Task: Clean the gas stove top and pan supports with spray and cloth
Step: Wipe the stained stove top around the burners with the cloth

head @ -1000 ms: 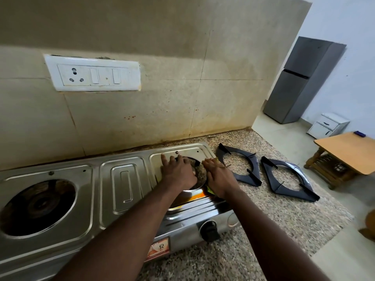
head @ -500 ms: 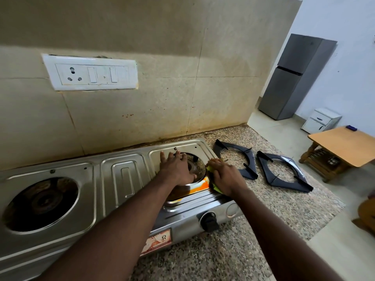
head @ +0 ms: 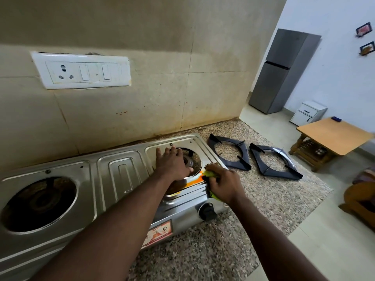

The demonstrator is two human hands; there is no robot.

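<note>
– Right grip [head: 223,185]: what's it doing?
– Clenched round a yellow-green cloth [head: 209,173]. I see it pressed on the gas stove [head: 121,169], at the front right rim of the burner [head: 189,162] opening.
– And the left grip [head: 172,165]?
– Released, fingers straight, flat over that burner.
– Pan supports [head: 244,157]?
– Both lie off the stove, side by side on the granite bench [head: 263,195] to its right.

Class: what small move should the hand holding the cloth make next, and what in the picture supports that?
Probably sweep the cloth around the right burner well's rim. The right hand grips it at the front-right edge, the left hand lies flat on the stove top, and both pan supports lie aside.
</note>
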